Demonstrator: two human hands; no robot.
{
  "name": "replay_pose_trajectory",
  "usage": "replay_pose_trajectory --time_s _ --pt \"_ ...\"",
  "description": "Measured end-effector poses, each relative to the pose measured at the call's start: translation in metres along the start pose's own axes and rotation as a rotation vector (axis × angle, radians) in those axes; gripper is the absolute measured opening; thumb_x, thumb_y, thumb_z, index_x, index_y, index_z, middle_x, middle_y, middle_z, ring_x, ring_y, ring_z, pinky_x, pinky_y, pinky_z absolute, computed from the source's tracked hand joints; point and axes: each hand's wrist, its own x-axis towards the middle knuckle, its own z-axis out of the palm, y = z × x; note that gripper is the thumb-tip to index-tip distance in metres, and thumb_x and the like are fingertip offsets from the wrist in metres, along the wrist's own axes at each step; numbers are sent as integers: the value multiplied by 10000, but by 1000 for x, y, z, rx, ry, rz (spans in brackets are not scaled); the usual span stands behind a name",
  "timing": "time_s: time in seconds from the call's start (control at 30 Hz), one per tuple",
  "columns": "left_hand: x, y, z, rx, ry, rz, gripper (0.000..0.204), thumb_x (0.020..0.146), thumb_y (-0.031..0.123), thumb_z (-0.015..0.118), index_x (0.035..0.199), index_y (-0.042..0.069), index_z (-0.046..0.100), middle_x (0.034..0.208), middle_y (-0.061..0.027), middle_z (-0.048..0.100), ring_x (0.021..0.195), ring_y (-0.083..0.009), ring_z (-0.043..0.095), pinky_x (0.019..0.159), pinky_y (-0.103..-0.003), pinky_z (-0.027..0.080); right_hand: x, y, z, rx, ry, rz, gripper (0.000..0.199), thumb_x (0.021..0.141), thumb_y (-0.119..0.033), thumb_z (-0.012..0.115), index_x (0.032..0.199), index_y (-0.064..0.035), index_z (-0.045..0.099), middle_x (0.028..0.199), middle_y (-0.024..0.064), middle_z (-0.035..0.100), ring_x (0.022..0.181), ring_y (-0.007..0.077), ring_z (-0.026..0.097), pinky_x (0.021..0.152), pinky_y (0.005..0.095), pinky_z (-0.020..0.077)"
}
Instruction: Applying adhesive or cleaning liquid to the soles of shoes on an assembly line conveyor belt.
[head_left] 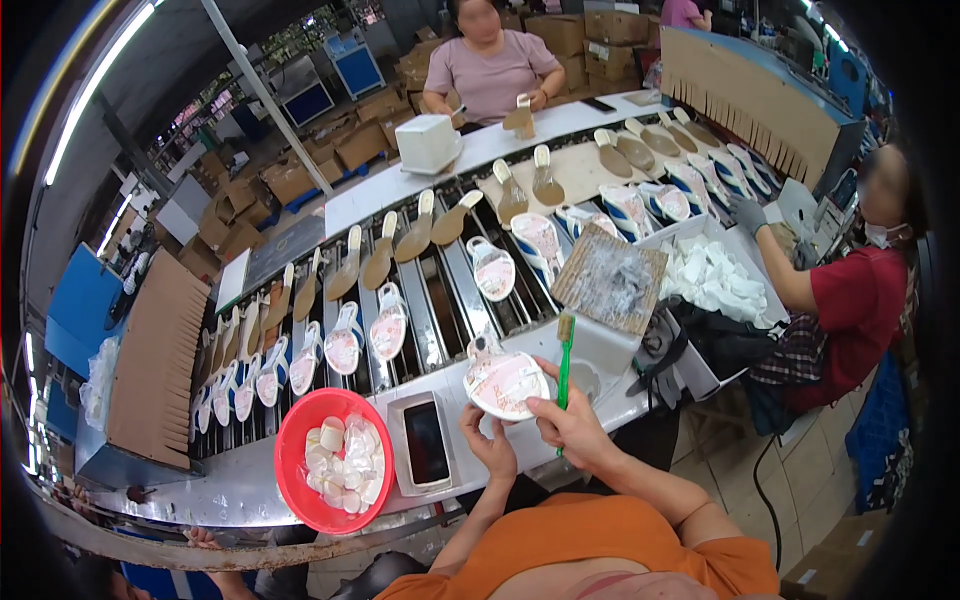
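Just above the near edge of the workbench, I hold a white shoe upper on its last (503, 386), its pale pink-marked underside turned up. My left hand (492, 447) is closed on its lower left edge. My right hand (572, 430) grips a green-handled brush (565, 365), bristles up, and its fingers also touch the shoe's right edge. Left of my hands stand a white tray of dark liquid (408, 440) and a red basin (287, 470) of round white pieces. Ahead, similar lasted shoes (389, 322) and tan soles (380, 252) lie in rows on the conveyor.
A fuzzy grey-topped board (612, 275) lies ahead right, beside a white bin (775, 290) of crumpled white material. A worker in red (850, 310) reaches in from the right; another in pink (490, 70) sits across the line. A white box-shaped container (428, 140) stands on the far ledge.
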Motion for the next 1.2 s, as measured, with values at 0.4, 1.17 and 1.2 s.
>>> replay_pose_trajectory --time_s 0.4,1.17,1.2 --pt "0 -63 -46 408 -478 -142 493 984 313 490 1371 11 444 1379 -146 495 1243 -280 492 1043 -358 364 -7 4 -12 -463 -225 -73 399 993 -189 522 1380 -104 478 721 -41 582 517 26 354 473 187 287" --pt "-10 -3 -42 452 -199 -153 498 905 283 671 1306 18 541 1265 -149 593 1137 -303 558 999 -398 411 -39 -3 -93 -789 118 -88 167 839 -95 706 988 -23 726 799 25 695 692 57 553 651 227 458" --pt "-12 -4 -38 402 -240 -221 523 917 291 652 1345 27 507 1316 -155 561 1186 -317 528 1034 -398 382 -40 0 -103 -818 174 -92 160 830 -88 710 974 -19 725 800 26 694 696 61 561 655 231 463"
